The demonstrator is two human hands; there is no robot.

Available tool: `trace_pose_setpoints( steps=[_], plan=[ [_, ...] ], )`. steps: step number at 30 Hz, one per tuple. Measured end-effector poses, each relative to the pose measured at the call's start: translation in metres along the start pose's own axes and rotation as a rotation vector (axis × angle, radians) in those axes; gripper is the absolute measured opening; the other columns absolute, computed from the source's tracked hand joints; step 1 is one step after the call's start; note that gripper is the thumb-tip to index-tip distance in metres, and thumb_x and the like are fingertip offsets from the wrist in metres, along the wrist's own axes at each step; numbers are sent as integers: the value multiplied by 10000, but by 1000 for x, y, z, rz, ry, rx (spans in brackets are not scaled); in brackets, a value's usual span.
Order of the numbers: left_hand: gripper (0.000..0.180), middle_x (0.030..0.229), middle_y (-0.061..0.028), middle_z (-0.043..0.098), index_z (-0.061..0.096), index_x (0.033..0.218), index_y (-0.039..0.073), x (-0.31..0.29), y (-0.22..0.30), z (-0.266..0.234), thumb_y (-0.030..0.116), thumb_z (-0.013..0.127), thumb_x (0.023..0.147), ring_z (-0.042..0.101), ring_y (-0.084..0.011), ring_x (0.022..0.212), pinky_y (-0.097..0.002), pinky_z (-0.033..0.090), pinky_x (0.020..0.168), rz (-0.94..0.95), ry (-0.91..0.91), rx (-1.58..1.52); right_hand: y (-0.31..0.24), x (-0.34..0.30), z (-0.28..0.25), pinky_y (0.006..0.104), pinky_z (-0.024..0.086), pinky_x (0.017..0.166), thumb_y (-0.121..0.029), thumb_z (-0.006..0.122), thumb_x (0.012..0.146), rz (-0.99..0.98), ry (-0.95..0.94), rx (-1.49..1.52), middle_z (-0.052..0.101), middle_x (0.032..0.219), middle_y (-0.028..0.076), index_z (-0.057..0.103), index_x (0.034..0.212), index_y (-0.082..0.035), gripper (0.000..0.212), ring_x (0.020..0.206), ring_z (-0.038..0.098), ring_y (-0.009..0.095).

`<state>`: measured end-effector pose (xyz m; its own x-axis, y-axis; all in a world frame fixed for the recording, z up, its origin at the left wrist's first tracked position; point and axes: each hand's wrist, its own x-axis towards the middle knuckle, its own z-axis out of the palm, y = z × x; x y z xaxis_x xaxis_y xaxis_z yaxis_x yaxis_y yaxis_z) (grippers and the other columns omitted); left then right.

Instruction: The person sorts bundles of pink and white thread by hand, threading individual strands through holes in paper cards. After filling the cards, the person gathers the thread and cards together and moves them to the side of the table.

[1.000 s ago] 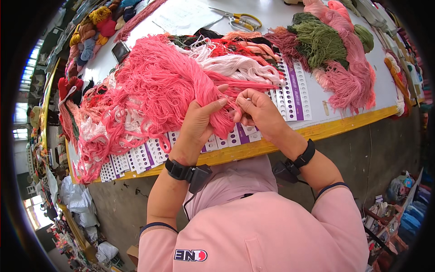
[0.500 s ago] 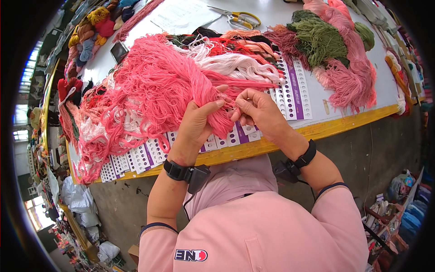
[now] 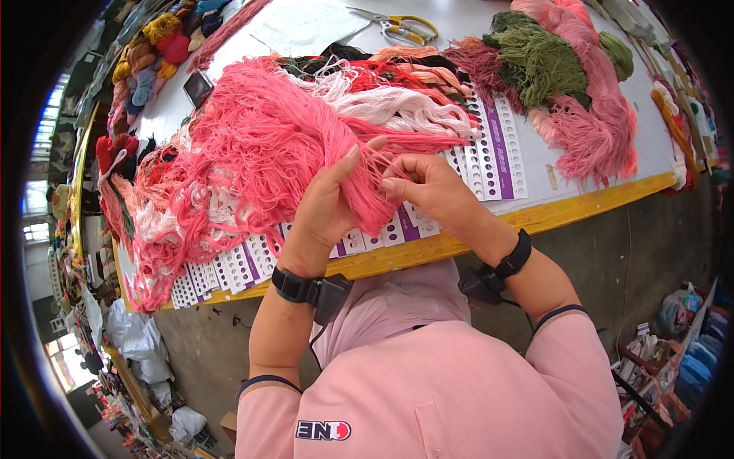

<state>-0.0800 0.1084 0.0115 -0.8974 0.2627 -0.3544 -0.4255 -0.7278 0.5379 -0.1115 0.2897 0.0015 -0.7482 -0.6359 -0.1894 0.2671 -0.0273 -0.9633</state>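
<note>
A large tangled heap of pink thread point(image 3: 252, 115) covers the middle of the table, and one thick bundle of it runs toward me. My left hand point(image 3: 330, 200) is wrapped round the end of that bundle, thumb pointing up along it. Close on its right, my right hand point(image 3: 428, 186) is closed in a pinch at the bundle's edge, drawing at a few pink strands. The fingertips partly hide what they pinch. White thread point(image 3: 413, 107) lies behind my hands. Under the thread, white punched cards point(image 3: 497, 149) with purple stripes line the table's near edge.
Yellow-handled scissors point(image 3: 397, 27) and a paper sheet point(image 3: 310, 27) lie at the far side. Green thread point(image 3: 539, 65) and dusty-pink thread point(image 3: 600, 92) sit at the right. A dark phone-like object point(image 3: 198, 88) is at the left. A yellow edge point(image 3: 589, 206) borders the table.
My right hand has shifted slightly, its fingers more curled against the bundle. My left thumb has lifted off and points up more. The bundle stays in my left hand.
</note>
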Motion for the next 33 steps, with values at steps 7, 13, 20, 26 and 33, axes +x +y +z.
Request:
trace_pose_setpoints(
  steps=[7, 13, 20, 26, 33],
  plan=[
    [420, 1145, -127, 647, 486, 1334, -59, -1, 2, -8, 184, 520, 993, 640, -194, 1011, -341, 522, 906, 26, -23, 83, -10, -7, -4, 197, 399, 626, -141, 661, 921, 75, 7, 209, 584, 820, -52, 641, 949, -53, 94, 714, 490, 31],
    [419, 1155, -136, 649, 521, 1297, -59, -2, 2, -5, 41, 589, 896, 645, -199, 1028, -333, 521, 911, 82, 5, 151, -2, -8, -8, 170, 313, 529, -161, 659, 929, 88, 11, 250, 554, 782, -79, 638, 952, -82, 85, 658, 421, -3],
    [340, 1112, -125, 666, 578, 1183, -40, -3, 2, -12, -38, 619, 846, 660, -198, 998, -343, 537, 887, 80, 55, 205, -1, -7, -9, 175, 334, 531, -175, 639, 944, 88, 13, 241, 570, 774, -56, 622, 932, -76, 101, 641, 430, 17],
    [268, 1051, -109, 682, 603, 1117, -19, -6, 1, -11, -30, 643, 852, 670, -188, 961, -327, 544, 858, 128, 113, 202, -3, -8, -8, 184, 397, 572, -153, 596, 965, 75, 39, 259, 637, 830, -6, 610, 945, -63, 93, 660, 475, 36],
    [300, 1051, -117, 689, 610, 1139, -46, -4, 1, -2, -34, 653, 843, 671, -189, 959, -322, 543, 856, 123, 85, 252, -1, -2, 3, 182, 383, 601, -177, 652, 936, 57, 54, 26, 596, 814, -64, 633, 965, -69, 113, 714, 472, -4]
  ],
)
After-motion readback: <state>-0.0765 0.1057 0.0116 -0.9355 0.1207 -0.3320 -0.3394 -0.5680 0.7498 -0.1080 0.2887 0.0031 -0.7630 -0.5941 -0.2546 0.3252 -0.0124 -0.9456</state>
